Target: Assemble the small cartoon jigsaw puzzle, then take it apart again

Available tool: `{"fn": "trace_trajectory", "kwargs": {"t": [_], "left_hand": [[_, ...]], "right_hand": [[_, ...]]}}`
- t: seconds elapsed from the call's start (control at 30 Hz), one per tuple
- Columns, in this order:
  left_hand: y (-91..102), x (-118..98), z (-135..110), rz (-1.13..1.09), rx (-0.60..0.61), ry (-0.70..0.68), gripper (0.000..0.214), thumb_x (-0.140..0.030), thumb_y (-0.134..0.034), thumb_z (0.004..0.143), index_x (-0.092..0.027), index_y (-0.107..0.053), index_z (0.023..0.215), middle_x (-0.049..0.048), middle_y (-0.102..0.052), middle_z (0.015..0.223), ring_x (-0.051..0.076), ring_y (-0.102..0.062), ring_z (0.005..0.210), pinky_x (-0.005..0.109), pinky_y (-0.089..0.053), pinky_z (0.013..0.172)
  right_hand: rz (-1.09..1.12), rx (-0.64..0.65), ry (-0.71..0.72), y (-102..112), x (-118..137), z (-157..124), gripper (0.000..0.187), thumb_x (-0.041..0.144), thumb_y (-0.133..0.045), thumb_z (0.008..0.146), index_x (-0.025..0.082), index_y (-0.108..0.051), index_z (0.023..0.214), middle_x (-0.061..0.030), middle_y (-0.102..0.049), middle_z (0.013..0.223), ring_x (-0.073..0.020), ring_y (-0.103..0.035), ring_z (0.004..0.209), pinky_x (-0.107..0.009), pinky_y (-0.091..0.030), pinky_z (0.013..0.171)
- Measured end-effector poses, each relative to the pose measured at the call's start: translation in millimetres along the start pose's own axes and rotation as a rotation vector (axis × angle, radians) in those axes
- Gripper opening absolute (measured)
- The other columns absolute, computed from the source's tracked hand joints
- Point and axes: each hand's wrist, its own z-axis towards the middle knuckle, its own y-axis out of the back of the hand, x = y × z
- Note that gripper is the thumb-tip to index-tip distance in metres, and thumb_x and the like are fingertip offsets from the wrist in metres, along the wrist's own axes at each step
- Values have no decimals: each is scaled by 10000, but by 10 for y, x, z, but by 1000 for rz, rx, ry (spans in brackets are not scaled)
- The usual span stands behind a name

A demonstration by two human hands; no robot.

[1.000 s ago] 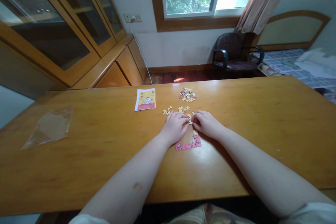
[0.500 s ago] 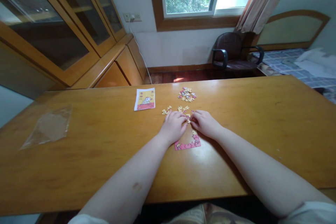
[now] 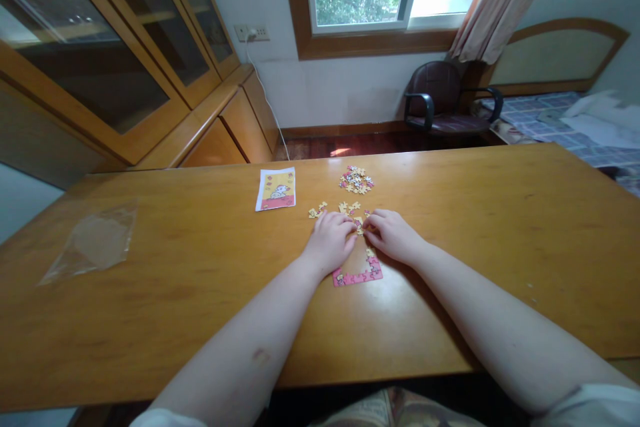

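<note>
My left hand (image 3: 331,240) and my right hand (image 3: 389,232) meet over the table, fingertips closed on opposite sides of a few yellow puzzle pieces (image 3: 359,225). Just below them lies a pink joined puzzle border (image 3: 357,278), its left part partly covered by my left hand. Loose yellow pieces (image 3: 349,207) lie right beyond my fingers, and a small group of pieces (image 3: 317,211) sits past my left knuckles. Farther back is a heap of mixed puzzle pieces (image 3: 356,180). Exactly which piece each hand pinches is partly hidden by the fingers.
A picture card (image 3: 277,189) showing a white animal on yellow and pink lies at the back left of the wooden table (image 3: 450,320). A clear plastic bag (image 3: 95,240) rests at far left. Beyond the table stand a cabinet (image 3: 200,107) and a dark chair (image 3: 443,100).
Both hands stay nearly in place. The fingers shift slightly around the yellow pieces between them; the rest of the table looks the same.
</note>
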Motion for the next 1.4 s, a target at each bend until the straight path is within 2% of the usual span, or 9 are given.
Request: {"fn": "trace_trajectory", "kwargs": {"t": [0.3, 0.7, 0.8, 0.9, 1.0, 1.2, 1.3, 1.4], "left_hand": [[-3, 10, -9, -6, 14, -20, 171, -256, -560, 849, -260, -696, 952, 34, -644, 1050, 225, -509, 1074, 479, -269, 1084], [-9, 19, -10, -11, 56, -27, 247, -272, -574, 838, -255, -679, 1061, 54, -619, 1144, 246, -489, 1126, 467, -293, 1066], [2, 36, -14, -9, 49, -34, 271, -275, -578, 837, -255, -665, 1093, 53, -613, 1172, 244, -487, 1136, 454, -302, 1061], [37, 60, -12, -5, 31, 4, 236, -265, -566, 841, -240, -678, 1047, 51, -643, 1103, 234, -524, 1070, 415, -362, 1008], [77, 98, 0, 14, 1, 97, 199, -246, -536, 852, -211, -692, 970, 52, -674, 980, 224, -561, 961, 378, -423, 913], [111, 153, 21, 17, -65, 195, 192, -218, -502, 855, -206, -693, 863, 37, -683, 882, 207, -577, 867, 337, -445, 824], [108, 131, 10, 2, -65, 192, 181, -216, -508, 851, -208, -688, 848, 37, -680, 871, 205, -579, 868, 334, -442, 828], [91, 99, -8, -12, -65, 162, 175, -214, -508, 851, -209, -683, 840, 36, -672, 846, 200, -582, 869, 330, -441, 833]], "right_hand": [[6, 11, 35, 36, -17, -7, 158, 192, -538, 836, 165, -688, 796, -60, -619, 770, -162, -565, 745, -261, -418, 713], [-10, -13, -36, 42, -33, 0, 179, 210, -533, 845, 172, -702, 799, -53, -630, 765, -162, -575, 726, -263, -422, 715], [-30, -52, -98, 68, -84, 0, 186, 214, -522, 846, 172, -699, 804, -58, -641, 783, -167, -581, 736, -271, -427, 728], [-61, -105, -217, 90, -178, -7, 178, 198, -522, 834, 174, -698, 821, -63, -656, 821, -179, -593, 776, -279, -433, 752], [-89, -120, -300, 93, -256, -17, 189, 192, -518, 836, 176, -704, 867, -72, -665, 876, -194, -600, 837, -288, -434, 792], [-92, 7, -159, 55, -240, -16, 255, 271, -526, 873, 238, -699, 1057, -76, -640, 968, -199, -588, 910, -309, -422, 860], [-79, 9, -182, 45, -230, -11, 232, 321, -577, 855, 239, -710, 1027, -73, -635, 943, -197, -591, 903, -301, -428, 848], [-64, -15, -209, 50, -242, -12, 192, 294, -595, 848, 235, -718, 982, -68, -641, 926, -189, -596, 888, -285, -435, 830]]}}
